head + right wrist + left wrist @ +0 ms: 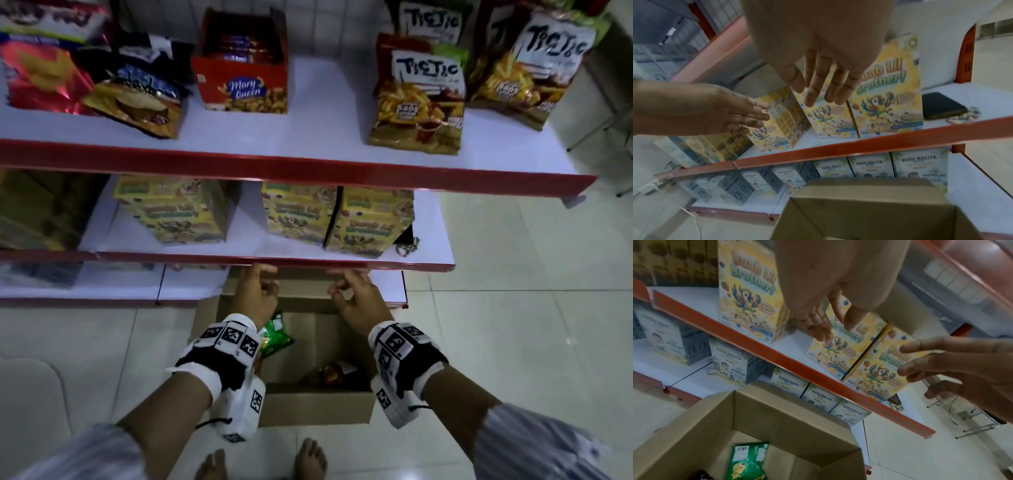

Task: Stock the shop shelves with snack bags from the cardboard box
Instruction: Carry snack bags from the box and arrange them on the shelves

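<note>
A pale tiled floor (513,308) runs in front of a shop rack of white shelves with red front edges. On it, just in front of the rack, stands an open cardboard box (315,407).

Both hands hang above the box's far side, close under the red lip of the middle shelf (342,265). The left hand (255,294) holds nothing; its fingers (818,324) are straight and relaxed, lying side by side. The right hand (359,301) is likewise empty, with its fingers (813,87) extended and slightly spread. The two hands are near each other but apart, and neither touches a bag or the box.

Below the left wrist, inside the box, a green snack bag (275,337) leans against the left wall; the left wrist view shows its barcode end up. A darker brown snack bag (334,371) lies on the box floor nearer the person, between the two wrists. Both bags sit well below the hands.

Outward, the middle shelf carries yellow cereal boxes (298,214) with a parrot print, one alone on the left and two side by side on the right, plus a dark phone (941,105) and a string of beads (964,116) at the right end. The lowest shelf holds pale milk cartons (869,165). The top shelf (308,164) bears TicTic snack bags (418,96), a red Mary Queen carton (243,82) and other bags (137,102) on the left.
</note>
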`<state>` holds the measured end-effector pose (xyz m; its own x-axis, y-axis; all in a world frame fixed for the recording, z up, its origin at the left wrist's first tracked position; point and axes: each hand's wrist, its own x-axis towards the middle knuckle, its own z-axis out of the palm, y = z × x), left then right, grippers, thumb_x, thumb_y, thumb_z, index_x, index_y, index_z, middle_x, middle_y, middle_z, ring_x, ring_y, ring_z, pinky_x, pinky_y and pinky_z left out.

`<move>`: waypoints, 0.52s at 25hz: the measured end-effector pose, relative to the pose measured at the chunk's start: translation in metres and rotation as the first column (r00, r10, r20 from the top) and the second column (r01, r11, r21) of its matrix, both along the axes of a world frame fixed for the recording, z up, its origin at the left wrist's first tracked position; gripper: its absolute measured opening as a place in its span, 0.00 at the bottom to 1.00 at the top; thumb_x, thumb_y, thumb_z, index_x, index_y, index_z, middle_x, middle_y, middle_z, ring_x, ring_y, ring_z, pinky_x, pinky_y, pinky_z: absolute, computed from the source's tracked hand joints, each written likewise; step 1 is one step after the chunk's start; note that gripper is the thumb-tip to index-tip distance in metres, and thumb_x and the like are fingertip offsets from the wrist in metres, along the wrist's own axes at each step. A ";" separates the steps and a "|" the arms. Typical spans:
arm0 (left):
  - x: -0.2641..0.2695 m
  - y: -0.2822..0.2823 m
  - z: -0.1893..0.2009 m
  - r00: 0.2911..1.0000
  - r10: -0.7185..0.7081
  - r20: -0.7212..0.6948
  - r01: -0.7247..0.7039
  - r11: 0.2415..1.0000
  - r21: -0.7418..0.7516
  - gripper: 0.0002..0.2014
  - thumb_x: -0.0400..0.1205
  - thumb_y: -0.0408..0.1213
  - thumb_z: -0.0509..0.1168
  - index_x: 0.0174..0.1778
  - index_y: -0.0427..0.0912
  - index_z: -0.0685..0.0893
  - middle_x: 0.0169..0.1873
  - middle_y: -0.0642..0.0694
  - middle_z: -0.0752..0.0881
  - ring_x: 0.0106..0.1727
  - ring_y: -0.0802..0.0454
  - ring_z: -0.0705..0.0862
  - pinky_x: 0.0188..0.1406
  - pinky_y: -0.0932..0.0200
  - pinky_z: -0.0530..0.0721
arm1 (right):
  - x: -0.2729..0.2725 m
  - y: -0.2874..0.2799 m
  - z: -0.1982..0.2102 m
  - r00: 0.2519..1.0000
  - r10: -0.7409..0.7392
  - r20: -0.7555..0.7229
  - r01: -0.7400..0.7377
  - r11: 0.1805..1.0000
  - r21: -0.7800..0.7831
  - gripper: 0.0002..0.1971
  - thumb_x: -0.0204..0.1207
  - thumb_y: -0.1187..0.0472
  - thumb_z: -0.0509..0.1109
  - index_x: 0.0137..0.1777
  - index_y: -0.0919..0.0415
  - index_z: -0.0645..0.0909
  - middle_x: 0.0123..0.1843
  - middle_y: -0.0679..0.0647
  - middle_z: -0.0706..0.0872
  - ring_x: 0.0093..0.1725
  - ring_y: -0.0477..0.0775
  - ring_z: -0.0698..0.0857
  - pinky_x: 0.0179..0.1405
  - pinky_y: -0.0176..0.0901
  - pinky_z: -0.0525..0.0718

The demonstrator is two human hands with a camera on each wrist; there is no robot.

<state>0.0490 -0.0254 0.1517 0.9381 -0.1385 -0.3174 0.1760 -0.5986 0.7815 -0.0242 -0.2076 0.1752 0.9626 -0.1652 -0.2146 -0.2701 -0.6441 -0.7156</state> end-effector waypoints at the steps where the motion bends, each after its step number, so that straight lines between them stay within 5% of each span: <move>1: 0.002 0.005 -0.019 1.000 0.008 -0.012 -0.009 1.000 -0.004 0.10 0.80 0.25 0.64 0.56 0.36 0.80 0.58 0.35 0.81 0.44 0.48 0.80 0.49 0.59 0.76 | 0.002 0.003 -0.024 1.000 0.011 -0.021 -0.011 1.000 0.015 0.18 0.77 0.68 0.66 0.66 0.56 0.78 0.43 0.44 0.85 0.57 0.57 0.80 0.62 0.53 0.77; 4: 0.013 0.025 -0.088 1.000 0.022 0.004 -0.022 0.999 -0.026 0.10 0.80 0.26 0.64 0.56 0.37 0.80 0.55 0.38 0.82 0.44 0.47 0.81 0.49 0.61 0.76 | 0.011 0.020 -0.105 0.994 0.040 -0.097 -0.035 0.998 0.049 0.20 0.76 0.68 0.67 0.67 0.56 0.76 0.47 0.57 0.86 0.58 0.57 0.79 0.64 0.47 0.76; 9: 0.030 0.053 -0.213 0.998 0.052 -0.047 -0.052 0.999 0.001 0.10 0.81 0.28 0.64 0.57 0.39 0.79 0.50 0.44 0.83 0.56 0.44 0.82 0.63 0.53 0.78 | 0.033 0.047 -0.258 0.959 0.144 -0.246 -0.137 0.990 0.044 0.21 0.78 0.64 0.66 0.71 0.56 0.73 0.51 0.57 0.87 0.60 0.59 0.80 0.57 0.40 0.76; 13: 0.033 0.062 -0.293 0.991 0.124 -0.043 -0.127 0.989 -0.072 0.05 0.81 0.27 0.65 0.50 0.38 0.77 0.37 0.46 0.81 0.48 0.46 0.79 0.58 0.55 0.76 | 0.053 0.065 -0.374 0.865 0.215 -0.453 -0.253 0.967 -0.024 0.21 0.80 0.54 0.65 0.72 0.57 0.72 0.63 0.60 0.84 0.64 0.62 0.80 0.60 0.46 0.77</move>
